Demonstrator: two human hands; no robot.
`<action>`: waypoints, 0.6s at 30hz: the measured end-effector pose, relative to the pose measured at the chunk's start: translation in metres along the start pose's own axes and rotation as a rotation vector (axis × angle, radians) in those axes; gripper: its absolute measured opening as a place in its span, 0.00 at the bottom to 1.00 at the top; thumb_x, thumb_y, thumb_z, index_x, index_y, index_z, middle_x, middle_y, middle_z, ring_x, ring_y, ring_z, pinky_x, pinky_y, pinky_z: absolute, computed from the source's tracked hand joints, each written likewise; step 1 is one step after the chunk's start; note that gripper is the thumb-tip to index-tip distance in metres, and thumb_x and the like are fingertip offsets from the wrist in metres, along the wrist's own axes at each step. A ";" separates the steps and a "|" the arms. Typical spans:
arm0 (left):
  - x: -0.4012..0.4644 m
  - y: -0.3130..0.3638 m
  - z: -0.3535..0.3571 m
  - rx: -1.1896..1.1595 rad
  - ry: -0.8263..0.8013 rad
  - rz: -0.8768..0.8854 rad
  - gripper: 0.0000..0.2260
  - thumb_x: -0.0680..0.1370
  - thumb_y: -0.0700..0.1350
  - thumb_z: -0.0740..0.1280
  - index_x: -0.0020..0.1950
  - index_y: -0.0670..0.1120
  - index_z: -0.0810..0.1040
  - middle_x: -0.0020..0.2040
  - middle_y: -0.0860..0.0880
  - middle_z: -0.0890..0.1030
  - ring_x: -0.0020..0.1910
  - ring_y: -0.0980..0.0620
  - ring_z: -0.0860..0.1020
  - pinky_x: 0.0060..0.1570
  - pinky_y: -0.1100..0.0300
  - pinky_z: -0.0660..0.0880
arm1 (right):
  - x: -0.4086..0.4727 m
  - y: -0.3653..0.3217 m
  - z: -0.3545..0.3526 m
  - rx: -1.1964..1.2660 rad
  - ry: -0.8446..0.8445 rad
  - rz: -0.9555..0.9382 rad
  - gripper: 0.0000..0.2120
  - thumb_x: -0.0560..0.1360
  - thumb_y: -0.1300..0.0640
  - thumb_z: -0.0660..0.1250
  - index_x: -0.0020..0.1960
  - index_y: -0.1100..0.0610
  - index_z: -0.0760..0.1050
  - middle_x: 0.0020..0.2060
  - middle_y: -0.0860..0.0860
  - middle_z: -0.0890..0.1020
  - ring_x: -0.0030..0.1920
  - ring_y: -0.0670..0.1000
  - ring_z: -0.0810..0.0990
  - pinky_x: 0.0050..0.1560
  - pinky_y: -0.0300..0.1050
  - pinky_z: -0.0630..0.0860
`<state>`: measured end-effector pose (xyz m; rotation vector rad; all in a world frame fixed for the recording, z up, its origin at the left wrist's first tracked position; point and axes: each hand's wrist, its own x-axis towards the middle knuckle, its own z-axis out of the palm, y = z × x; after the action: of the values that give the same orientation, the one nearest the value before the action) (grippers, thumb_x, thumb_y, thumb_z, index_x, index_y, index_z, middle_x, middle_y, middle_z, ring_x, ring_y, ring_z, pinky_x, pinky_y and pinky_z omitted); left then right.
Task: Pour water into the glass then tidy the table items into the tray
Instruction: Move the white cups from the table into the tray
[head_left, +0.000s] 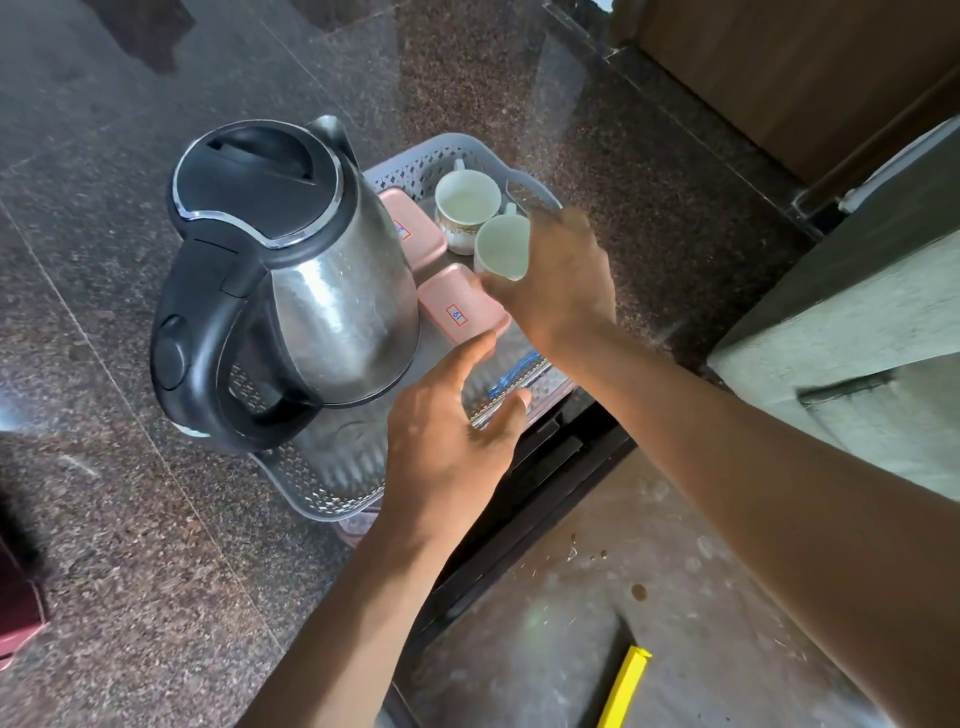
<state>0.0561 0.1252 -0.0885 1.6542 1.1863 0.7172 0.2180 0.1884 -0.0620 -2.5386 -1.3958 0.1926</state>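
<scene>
Right hand (558, 280) gripping white cup (501, 248) over tray (415, 161) — left hand (447, 431) open, empty.

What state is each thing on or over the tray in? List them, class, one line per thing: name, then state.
kettle: upright in the tray, lid closed.
patterned cup: upright in the tray.
plain cup: gripped, tilted over the tray.
pink boxes: lids shut, lying flat.
tray: on the counter, holding the items.
right hand: gripping the plain cup.
left hand: open, holding nothing.
</scene>
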 end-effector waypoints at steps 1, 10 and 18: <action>-0.001 0.001 -0.001 -0.006 0.006 0.010 0.27 0.76 0.52 0.75 0.75 0.58 0.80 0.69 0.54 0.86 0.70 0.57 0.83 0.73 0.48 0.79 | -0.001 0.002 -0.003 0.000 0.001 -0.008 0.34 0.73 0.39 0.77 0.69 0.59 0.74 0.66 0.57 0.76 0.63 0.59 0.81 0.60 0.52 0.79; -0.016 0.030 0.005 -0.061 -0.012 0.066 0.29 0.75 0.50 0.76 0.77 0.49 0.80 0.71 0.52 0.84 0.72 0.56 0.81 0.75 0.46 0.78 | -0.065 0.029 -0.054 0.170 0.138 -0.067 0.21 0.78 0.46 0.74 0.66 0.55 0.77 0.60 0.51 0.83 0.58 0.54 0.84 0.57 0.52 0.82; -0.058 0.066 0.030 -0.032 -0.078 0.197 0.26 0.78 0.52 0.75 0.76 0.51 0.79 0.71 0.54 0.84 0.72 0.54 0.82 0.74 0.44 0.78 | -0.177 0.089 -0.108 0.360 0.250 0.044 0.23 0.79 0.50 0.70 0.72 0.58 0.77 0.63 0.54 0.85 0.64 0.57 0.82 0.65 0.56 0.78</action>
<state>0.0856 0.0550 -0.0351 1.7722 0.9611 0.7820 0.2204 -0.0224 0.0184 -2.2101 -1.1003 0.1164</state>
